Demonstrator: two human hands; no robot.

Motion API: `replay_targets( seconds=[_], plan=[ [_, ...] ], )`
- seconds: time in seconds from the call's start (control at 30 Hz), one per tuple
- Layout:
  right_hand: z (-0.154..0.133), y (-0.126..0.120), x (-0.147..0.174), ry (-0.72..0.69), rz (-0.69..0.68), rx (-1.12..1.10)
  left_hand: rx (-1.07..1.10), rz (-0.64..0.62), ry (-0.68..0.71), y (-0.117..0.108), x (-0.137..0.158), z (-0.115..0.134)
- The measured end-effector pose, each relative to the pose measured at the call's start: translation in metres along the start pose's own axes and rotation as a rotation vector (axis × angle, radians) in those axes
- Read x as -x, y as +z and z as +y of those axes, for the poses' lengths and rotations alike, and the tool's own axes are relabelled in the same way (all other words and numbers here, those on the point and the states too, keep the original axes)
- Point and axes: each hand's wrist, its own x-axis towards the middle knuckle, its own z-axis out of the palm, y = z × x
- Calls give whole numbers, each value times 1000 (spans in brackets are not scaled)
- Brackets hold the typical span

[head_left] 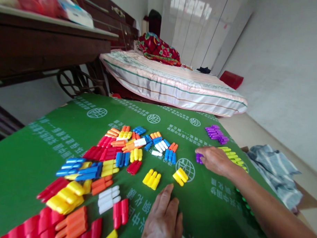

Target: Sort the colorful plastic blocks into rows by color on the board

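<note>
My right hand reaches to the right side of the green board, its fingers closed on a few purple bullet-shaped plastic pieces. Just beyond lies a group of the same purple pieces, and lime-green pieces show past the wrist. Nearer to me, my left hand rests palm down on the board with fingers stretched out, holding nothing. Ahead of its fingertips are two small sets of yellow pieces, one yellow set to the left and another yellow set to the right.
Red, orange, blue and white pieces spread over the left half of the green board. Dark green pieces lie partly behind my right forearm. Beyond stand a bed and a wooden table; cloth lies at right.
</note>
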Motion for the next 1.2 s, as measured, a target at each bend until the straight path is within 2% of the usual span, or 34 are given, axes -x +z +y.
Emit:
replay_targets(
  seconds=[0.1,0.37,0.5,0.6,0.7,0.9,1.0,1.2],
  plan=[
    [1,2,5,-140,-15,64,11,-24,-7,-1,0,0],
    [3,12,-10,-142,-1,217,29,-13,-16,1,1,-1],
    [11,6,-14,-164,3,218,17,-4,-22,1,1,-1],
    [31,-6,-18,-84,57,163,3,-5,-18,1,2,-1],
    [68,-20,-29,59,132,130,-7,-4,-12,1,2,-1],
    [140,-35,-61,291,61,119,0,1,-10,0,1,1],
    [153,-31,-72,324,37,71,12,-3,-7,-2,-1,2],
    [160,-17,-88,302,-47,48,33,-24,-8,-6,-3,4]
  ],
)
